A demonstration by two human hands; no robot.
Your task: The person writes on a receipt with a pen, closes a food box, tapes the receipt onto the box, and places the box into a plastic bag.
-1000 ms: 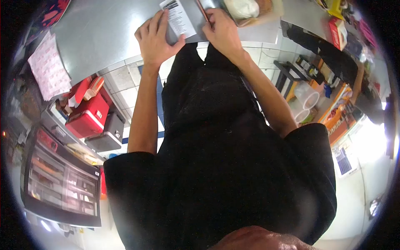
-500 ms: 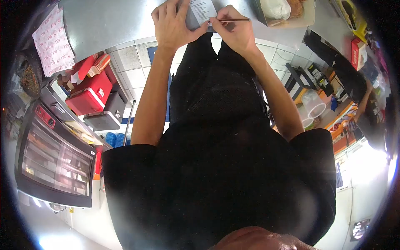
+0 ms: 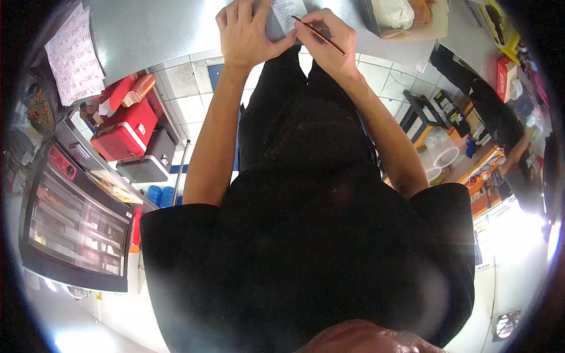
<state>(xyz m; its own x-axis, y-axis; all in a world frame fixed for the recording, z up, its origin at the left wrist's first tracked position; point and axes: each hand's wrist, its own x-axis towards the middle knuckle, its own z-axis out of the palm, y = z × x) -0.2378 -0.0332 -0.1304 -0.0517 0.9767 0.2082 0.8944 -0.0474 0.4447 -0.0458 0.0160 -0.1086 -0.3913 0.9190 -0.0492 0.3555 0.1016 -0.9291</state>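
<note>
On the metal counter lies a small white printed slip of paper, partly cut off by the top edge of the view. My left hand rests flat with its fingers spread, its thumb reaching to the slip's lower edge. A slim dark and reddish-brown pen is pinched in the fingers of my right hand, just right of the slip. One end of the pen points over the print; whether it touches the paper I cannot tell.
An open carton with a white-wrapped item and fried food stands right of my hands. Patterned paper lies at the counter's left. Below are a red case and a glass-fronted cabinet. A person's arm shows at right.
The pen has swung from nearly level to a slant, its left end now higher over the slip. My right hand has turned with it. The left hand stays flat in nearly the same place.
</note>
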